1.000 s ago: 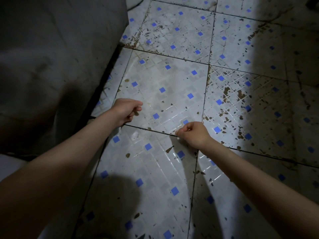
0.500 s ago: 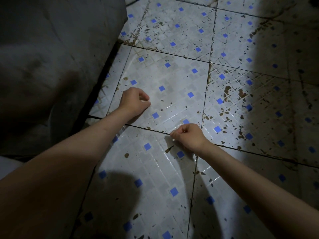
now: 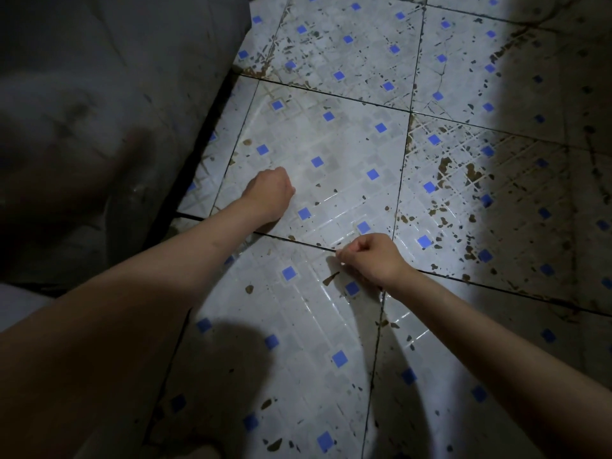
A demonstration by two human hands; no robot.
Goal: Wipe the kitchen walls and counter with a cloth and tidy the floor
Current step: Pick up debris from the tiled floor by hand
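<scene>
**Both hands down on the stained floor**

I see the tiled floor [image 3: 331, 154] – white with small blue squares, flecked with brown stains that thicken toward the right. A dark grey wall [image 3: 99, 94] rises along the left edge. The left hand [image 3: 270, 195] rests on a tile, fingers curled under; whether they hold anything I cannot tell. The right hand [image 3: 372, 258] hovers at a grout line with fingers clenched, thumb and forefinger pressed together at the tip – any object between them is too small to make out. No cloth shows.
</scene>
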